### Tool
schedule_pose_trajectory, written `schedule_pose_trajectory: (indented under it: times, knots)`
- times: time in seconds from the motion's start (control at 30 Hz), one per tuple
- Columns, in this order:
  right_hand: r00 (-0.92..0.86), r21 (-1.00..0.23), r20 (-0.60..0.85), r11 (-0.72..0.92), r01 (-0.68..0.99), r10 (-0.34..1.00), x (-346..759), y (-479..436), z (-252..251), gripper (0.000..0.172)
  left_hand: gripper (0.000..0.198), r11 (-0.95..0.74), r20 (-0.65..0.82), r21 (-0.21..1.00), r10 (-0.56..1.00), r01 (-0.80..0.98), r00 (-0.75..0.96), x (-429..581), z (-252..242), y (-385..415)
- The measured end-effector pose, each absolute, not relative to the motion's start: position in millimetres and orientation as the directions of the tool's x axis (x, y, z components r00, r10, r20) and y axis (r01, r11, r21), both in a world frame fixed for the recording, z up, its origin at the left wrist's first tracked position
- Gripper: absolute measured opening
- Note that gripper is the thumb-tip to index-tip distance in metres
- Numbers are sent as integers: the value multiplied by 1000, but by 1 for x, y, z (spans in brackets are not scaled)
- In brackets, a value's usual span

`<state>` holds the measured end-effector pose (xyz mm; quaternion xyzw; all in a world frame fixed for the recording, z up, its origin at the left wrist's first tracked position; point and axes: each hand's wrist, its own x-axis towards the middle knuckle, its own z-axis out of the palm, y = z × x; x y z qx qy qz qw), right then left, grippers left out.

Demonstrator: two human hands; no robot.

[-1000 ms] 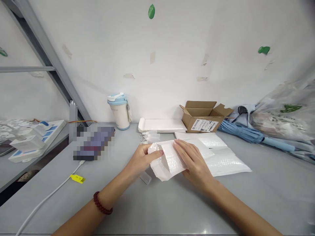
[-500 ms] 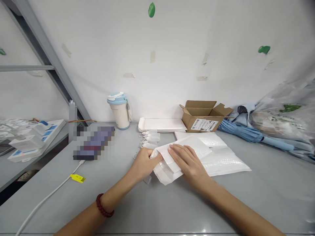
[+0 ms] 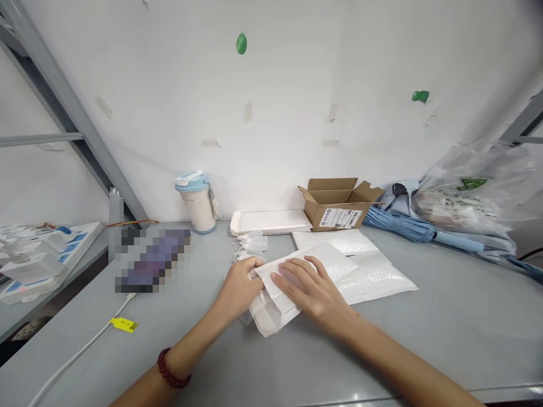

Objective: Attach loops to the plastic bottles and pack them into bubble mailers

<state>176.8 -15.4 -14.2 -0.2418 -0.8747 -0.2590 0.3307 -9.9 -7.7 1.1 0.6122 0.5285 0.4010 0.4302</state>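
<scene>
A white padded bubble mailer (image 3: 333,261) is tilted above the table between my hands, its translucent flap end (image 3: 267,319) toward me. My left hand (image 3: 241,285) pinches its left edge, the fingertips partly hidden behind it. Over the top face lie the fingers of my right hand (image 3: 316,291), with the thumb out of sight below, so the mailer is gripped from the right too. More white bubble mailers (image 3: 377,277) rest flat on the table under and behind it. Several small white tube-like pieces with loops (image 3: 254,243) lie just beyond my left hand.
At the back stand a cream and blue cup (image 3: 199,203), a stack of flat white packets (image 3: 271,220) and an open cardboard box (image 3: 335,209). A folded blue umbrella (image 3: 403,226) and plastic bags (image 3: 462,198) are on the right. A charging cable (image 3: 80,350) runs along the left.
The whole view has shifted slightly. My left fingers have moved along the mailer's edge at its opening, and my right fingers are more bent and spread over it.
</scene>
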Motion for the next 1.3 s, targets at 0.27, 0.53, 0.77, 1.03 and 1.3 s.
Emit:
schedule_pose_trajectory:
  times: [0.27,0.53,0.77,1.03,1.3]
  knots:
    - [-512,157,790,695,702,338,192,2,-13,39,42,149,-155,988,916,45,369,-24,21,-7]
    - [-573,200,771,749,632,278,187,-1,-16,14,29,-88,59,994,934,67,351,-20,23,-11]
    - [-520,240,835,730,640,182,187,0,-15,23,25,-725,509,326,676,607,534,0,3,-16]
    - [-154,38,964,460,887,218,216,8,9,28,20,-343,213,818,927,461,310,40,25,29]
    - [-233,4,734,339,941,638,249,41,-11,21,29,75,-161,963,932,259,326,67,14,69]
